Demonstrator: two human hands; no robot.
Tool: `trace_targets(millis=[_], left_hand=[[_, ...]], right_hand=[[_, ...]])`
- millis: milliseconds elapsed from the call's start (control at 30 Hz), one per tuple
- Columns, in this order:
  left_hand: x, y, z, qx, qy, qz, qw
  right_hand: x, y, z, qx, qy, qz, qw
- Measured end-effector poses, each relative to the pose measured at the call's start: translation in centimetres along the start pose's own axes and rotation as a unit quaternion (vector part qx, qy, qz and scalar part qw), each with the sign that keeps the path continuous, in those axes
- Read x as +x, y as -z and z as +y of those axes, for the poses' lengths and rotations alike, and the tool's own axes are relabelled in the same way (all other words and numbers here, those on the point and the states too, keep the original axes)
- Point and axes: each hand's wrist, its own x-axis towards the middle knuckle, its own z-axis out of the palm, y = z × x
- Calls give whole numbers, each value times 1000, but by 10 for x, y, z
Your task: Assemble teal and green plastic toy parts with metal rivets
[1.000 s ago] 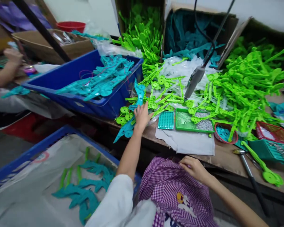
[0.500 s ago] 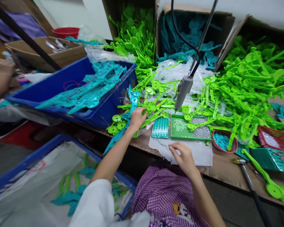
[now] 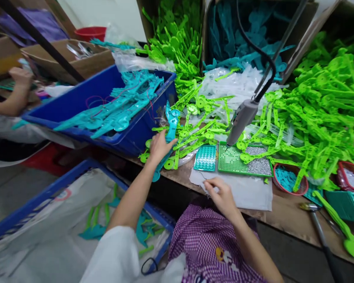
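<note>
My left hand (image 3: pixel 159 148) is closed round a long teal plastic part (image 3: pixel 172 120) at the bench's front edge. The part's upper end sticks out past my thumb, and its lower end shows below my wrist. Over the white cloth (image 3: pixel 247 198), my right hand (image 3: pixel 222 195) is half curled with thumb and forefinger together; whatever they pinch, if anything, is too small to make out. Beyond the cloth lie a small teal tray (image 3: pixel 205 158) and a green tray (image 3: pixel 231 162) with small silvery pieces. A grey electric screwdriver (image 3: pixel 243 120) hangs above the green tray.
A blue bin (image 3: pixel 106 147) of teal parts stands left. Green plastic parts (image 3: pixel 315 114) heap across the back and right. A red basket (image 3: pixel 303 190) and a hammer (image 3: pixel 315 224) lie right. Below left is a lined blue crate (image 3: pixel 14 224). Another person's hand (image 3: pixel 20 74) shows far left.
My left hand has shifted from the teal part's right side to wrap round it, and the part has moved. My right hand has drawn slightly nearer me. The view has swung a little.
</note>
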Motion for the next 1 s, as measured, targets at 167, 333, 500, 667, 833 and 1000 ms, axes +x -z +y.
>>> trace_targets(millis=[167, 333, 500, 667, 833, 1000], left_hand=[[44, -5, 28, 5, 73, -61, 995], [49, 11, 30, -1, 36, -14, 999], [53, 29, 42, -84, -36, 28, 995], [60, 42, 44, -312, -27, -82, 946], [49, 40, 47, -459, -68, -135, 876], [12, 34, 81, -416, -117, -152, 889]], right_hand=[[-13, -18, 4, -70, 40, -86, 993], [-51, 23, -13, -45, 49, -111, 992], [-22, 33, -27, -53, 154, -150, 975], [-2, 26, -20, -32, 57, -190, 979], [27, 12, -40, 53, 69, -120, 989], [96, -30, -26, 107, -7, -14, 994]])
